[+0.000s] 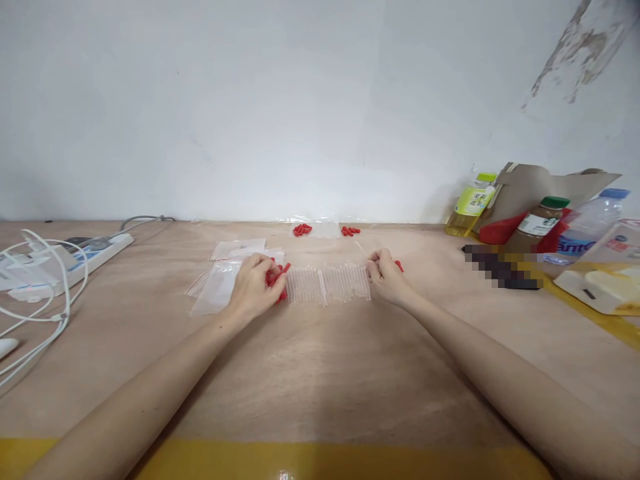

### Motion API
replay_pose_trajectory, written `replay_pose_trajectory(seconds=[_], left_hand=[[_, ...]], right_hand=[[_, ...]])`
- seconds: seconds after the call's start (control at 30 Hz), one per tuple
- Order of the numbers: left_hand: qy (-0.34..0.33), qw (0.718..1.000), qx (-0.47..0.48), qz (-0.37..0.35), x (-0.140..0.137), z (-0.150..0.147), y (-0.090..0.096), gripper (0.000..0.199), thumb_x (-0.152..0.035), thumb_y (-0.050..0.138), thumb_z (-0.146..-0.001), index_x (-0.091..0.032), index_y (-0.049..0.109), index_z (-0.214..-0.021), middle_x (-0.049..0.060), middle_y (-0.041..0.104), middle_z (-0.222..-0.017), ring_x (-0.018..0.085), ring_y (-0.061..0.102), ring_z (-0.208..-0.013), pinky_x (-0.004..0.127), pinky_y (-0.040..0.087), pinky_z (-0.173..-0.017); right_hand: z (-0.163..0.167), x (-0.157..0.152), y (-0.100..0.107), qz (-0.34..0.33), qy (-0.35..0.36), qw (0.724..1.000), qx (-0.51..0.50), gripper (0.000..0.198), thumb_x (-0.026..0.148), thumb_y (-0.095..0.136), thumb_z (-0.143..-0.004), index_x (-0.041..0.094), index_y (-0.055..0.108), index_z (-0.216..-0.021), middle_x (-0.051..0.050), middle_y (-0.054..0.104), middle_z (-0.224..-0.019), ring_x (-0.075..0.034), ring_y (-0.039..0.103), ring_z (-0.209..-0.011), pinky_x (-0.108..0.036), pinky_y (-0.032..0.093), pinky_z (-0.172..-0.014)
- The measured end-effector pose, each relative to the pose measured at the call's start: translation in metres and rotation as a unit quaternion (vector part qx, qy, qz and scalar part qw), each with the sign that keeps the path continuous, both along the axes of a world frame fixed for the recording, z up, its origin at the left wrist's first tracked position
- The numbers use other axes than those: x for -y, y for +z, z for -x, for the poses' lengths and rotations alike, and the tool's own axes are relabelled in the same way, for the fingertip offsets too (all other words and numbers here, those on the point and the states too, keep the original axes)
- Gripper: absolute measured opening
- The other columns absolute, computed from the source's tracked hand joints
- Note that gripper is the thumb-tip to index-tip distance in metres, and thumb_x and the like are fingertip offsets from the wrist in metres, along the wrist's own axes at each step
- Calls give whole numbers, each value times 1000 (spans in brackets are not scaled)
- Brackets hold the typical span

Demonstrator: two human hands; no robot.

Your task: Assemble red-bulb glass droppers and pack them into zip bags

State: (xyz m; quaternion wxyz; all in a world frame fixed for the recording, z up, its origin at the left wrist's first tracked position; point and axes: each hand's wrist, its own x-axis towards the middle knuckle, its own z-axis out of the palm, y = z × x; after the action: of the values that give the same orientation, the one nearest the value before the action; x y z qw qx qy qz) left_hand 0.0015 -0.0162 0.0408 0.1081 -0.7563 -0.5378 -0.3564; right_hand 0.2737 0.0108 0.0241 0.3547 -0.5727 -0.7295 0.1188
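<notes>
My left hand (pixel 255 285) is closed in a pinch on a small red rubber-like cap (pixel 286 269), which pokes out at the fingertips. Beneath and beside those fingers lies a pile of red caps (pixel 281 295), partly covered by the hand. My right hand (pixel 387 277) pinches a thin clear tube (pixel 361 249) that slants up and to the left. Between both hands, a row of thin clear tubes (pixel 325 285) lies side by side on the table. Another red cap (pixel 399 265) shows just behind my right hand.
Clear plastic bags (pixel 215 293) lie left of my left hand. Against the wall sits a clear pack (pixel 320 230) between two small red heaps. A power strip (pixel 95 260) with white cables is at left; bottles (pixel 470 207) and a grey bag (pixel 530 187) stand at right.
</notes>
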Motion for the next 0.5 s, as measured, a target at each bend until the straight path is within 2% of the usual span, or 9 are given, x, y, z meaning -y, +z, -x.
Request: replay_pose_trajectory(seconds=[0.1,0.2,0.27,0.33,0.43,0.5], left_hand=[[-146,989,3,21,16,-15,-6,12,-20,48,-79,-16,49,-67,4,53,-84,14,53,-75,26,43,-68],[-214,976,-20,38,28,-26,-20,13,-17,46,-82,-16,48,-69,3,56,-86,12,54,-72,23,44,-65],[-230,972,-16,43,30,-29,-29,9,-18,46,-83,-17,49,-74,3,57,-85,13,56,-74,24,46,-66],[-227,973,14,32,28,-29,-36,5,-18,48,-83,-17,51,-86,4,57,-88,14,57,-79,25,47,-70],[-200,978,60,-20,19,-28,-41,25,-18,50,-83,-19,49,-107,7,52,-102,15,58,-85,30,48,-79],[-193,978,60,-52,15,-28,-41,27,-17,51,-83,-19,51,-110,9,47,-109,15,58,-85,34,48,-81]], right_hand=[[-1,3,-2,-22,65,997,-25,26,21,29,-87,15,39,-110,-2,56,-71,-13,52,-62,-23,38,-57],[6,17,-10,-85,122,989,17,29,15,32,-85,17,48,-109,-6,60,-84,-15,55,-75,-26,40,-66],[12,29,-17,-133,152,978,58,27,15,33,-85,18,52,-104,-7,61,-93,-16,56,-83,-29,38,-74],[17,39,-24,-165,160,968,99,24,17,34,-87,18,54,-99,-6,63,-93,-16,56,-83,-31,35,-77],[21,45,-29,-184,143,965,124,22,23,35,-89,19,56,-91,-4,65,-85,-15,57,-77,-31,31,-76],[21,46,-30,-185,134,965,125,23,25,35,-90,19,57,-89,-3,66,-84,-14,57,-77,-31,29,-74]])
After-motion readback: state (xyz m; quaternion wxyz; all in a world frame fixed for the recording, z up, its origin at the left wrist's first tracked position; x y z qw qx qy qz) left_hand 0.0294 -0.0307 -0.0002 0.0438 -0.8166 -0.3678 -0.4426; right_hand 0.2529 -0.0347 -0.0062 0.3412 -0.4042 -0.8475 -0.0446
